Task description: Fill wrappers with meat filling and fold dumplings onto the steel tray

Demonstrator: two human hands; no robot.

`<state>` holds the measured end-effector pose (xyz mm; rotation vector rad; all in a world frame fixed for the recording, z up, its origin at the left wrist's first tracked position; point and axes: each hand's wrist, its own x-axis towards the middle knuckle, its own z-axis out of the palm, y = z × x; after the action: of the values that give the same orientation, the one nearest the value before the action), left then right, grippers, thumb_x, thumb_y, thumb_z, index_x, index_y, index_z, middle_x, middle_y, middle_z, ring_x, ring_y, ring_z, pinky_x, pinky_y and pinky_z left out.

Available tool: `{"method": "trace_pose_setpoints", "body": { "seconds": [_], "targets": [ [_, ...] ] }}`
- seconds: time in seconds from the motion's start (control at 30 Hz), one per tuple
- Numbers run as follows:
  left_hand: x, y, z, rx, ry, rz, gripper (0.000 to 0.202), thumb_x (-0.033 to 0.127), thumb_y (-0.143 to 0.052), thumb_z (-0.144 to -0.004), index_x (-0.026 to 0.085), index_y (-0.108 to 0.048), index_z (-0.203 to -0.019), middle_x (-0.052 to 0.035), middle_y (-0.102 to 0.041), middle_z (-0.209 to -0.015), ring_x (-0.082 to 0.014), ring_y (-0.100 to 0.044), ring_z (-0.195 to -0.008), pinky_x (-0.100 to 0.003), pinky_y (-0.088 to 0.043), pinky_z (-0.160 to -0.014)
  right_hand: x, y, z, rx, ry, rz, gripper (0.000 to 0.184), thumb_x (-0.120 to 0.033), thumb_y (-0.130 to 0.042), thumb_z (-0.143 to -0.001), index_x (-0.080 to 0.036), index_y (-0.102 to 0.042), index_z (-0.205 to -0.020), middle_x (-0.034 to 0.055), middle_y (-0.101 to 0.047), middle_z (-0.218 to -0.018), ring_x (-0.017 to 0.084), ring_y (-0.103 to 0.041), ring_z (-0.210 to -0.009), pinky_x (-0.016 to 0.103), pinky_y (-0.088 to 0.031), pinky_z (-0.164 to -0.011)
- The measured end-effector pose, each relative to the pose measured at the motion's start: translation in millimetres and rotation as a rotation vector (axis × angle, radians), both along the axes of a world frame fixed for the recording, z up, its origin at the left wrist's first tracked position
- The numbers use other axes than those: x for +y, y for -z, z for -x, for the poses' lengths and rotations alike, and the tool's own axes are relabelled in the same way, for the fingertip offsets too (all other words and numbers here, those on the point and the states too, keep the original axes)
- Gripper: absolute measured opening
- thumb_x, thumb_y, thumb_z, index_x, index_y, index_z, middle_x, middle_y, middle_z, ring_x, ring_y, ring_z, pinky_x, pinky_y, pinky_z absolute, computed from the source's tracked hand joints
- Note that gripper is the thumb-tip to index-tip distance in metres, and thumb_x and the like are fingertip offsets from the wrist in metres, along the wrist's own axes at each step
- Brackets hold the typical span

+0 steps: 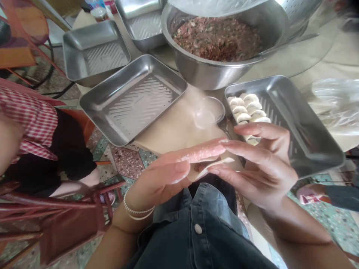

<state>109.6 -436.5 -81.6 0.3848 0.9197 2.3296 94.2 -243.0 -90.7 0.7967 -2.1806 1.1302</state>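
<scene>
A dumpling wrapper (212, 166) is folded over between my two hands, above my lap. My left hand (171, 168), dusted with flour, cups it from the left, with bracelets on the wrist. On the other side, my right hand (266, 160) pinches the wrapper's edge, its thumb against the lower flap and its index finger near the left fingertips. Some dark filling seems to show inside the fold, partly hidden by the fingers. Just beyond my right hand, several finished dumplings (249, 108) lie in rows in a metal tray (303, 123).
A large steel bowl (213, 73) of minced meat filling (215, 39) stands at the back. Metal trays (131, 108) (97, 56) sit to the left. A small clear bowl (209, 112) is mid-table; plastic bags (336, 104) lie right. Another person (33, 127) is at the left.
</scene>
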Motion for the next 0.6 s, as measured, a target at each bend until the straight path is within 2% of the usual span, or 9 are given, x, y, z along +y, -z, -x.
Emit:
{"method": "trace_pose_setpoints", "body": {
  "seconds": [0.07,0.13,0.23,0.3,0.4,0.5,0.6],
  "targets": [
    [-0.7,0.2,-0.8,0.056,0.023,0.008,0.041,0.035,-0.049,-0.092,0.021,-0.058,-0.129,-0.0002,-0.048,-0.145,-0.0293,-0.031,-0.142,-0.046,-0.025,-0.119,1.5,-0.8,1.9,0.023,-0.049,-0.009,0.043,-0.028,-0.079,-0.073,-0.026,-0.067,-0.114,0.0086,-0.053,-0.112,0.028,-0.052,-0.107,0.05,-0.043,-0.09],
    [-1.8,-1.7,-2.8,0.038,0.037,0.047,0.047,0.036,-0.051,-0.091,0.024,-0.05,-0.137,0.0021,-0.047,-0.145,-0.0284,-0.031,-0.142,-0.046,-0.025,-0.119,2.5,-2.5,3.7,0.028,-0.08,-0.035,0.037,-0.027,-0.079,-0.073,-0.024,-0.069,-0.108,0.0091,-0.052,-0.113,0.029,-0.051,-0.108,0.05,-0.042,-0.091],
    [-4.4,-6.2,-5.5,-0.016,0.032,0.116,0.061,0.036,-0.054,-0.09,0.028,-0.032,-0.147,0.0018,-0.045,-0.147,-0.0285,-0.026,-0.144,-0.046,-0.026,-0.118,3.1,-5.1,5.6,0.029,-0.114,-0.078,0.027,-0.024,-0.076,-0.076,-0.027,-0.071,-0.102,0.0075,-0.053,-0.113,0.028,-0.051,-0.106,0.05,-0.042,-0.088],
    [-5.7,-7.5,-5.2,-0.02,0.02,0.131,0.064,0.036,-0.055,-0.09,0.027,-0.028,-0.148,0.0001,-0.045,-0.147,-0.0281,-0.026,-0.144,-0.044,-0.027,-0.118,3.7,-6.1,6.5,0.049,-0.143,-0.106,0.023,-0.021,-0.074,-0.078,-0.03,-0.072,-0.099,0.0056,-0.054,-0.116,0.028,-0.05,-0.106,0.049,-0.041,-0.087],
    [-3.9,-4.4,-0.8,-0.056,0.026,0.051,0.061,0.037,-0.054,-0.091,0.027,-0.032,-0.147,-0.0018,-0.05,-0.142,-0.0257,-0.037,-0.139,-0.04,-0.033,-0.115,5.1,-7.7,7.2,0.073,-0.162,-0.092,0.02,-0.023,-0.075,-0.077,-0.031,-0.073,-0.095,0.0037,-0.055,-0.114,0.027,-0.052,-0.104,0.049,-0.042,-0.086],
    [5.4,2.6,4.0,-0.167,-0.008,-0.076,0.055,0.043,-0.047,-0.093,0.02,-0.039,-0.142,-0.0069,-0.05,-0.142,-0.0272,-0.042,-0.136,-0.041,-0.038,-0.112,5.7,-11.3,6.6,0.083,-0.091,-0.041,0.02,-0.022,-0.075,-0.077,-0.029,-0.073,-0.096,0.004,-0.057,-0.105,0.026,-0.053,-0.101,0.048,-0.043,-0.084],
    [20.6,8.6,3.8,-0.236,-0.073,-0.17,0.055,0.046,-0.037,-0.095,0.014,-0.042,-0.139,-0.0104,-0.045,-0.146,-0.0268,-0.037,-0.139,-0.043,-0.029,-0.118,3.9,-15.0,5.1,0.098,0.049,-0.049,0.022,-0.018,-0.076,-0.075,-0.027,-0.072,-0.095,0.005,-0.056,-0.096,0.026,-0.052,-0.1,0.047,-0.043,-0.085]
  ]
}}
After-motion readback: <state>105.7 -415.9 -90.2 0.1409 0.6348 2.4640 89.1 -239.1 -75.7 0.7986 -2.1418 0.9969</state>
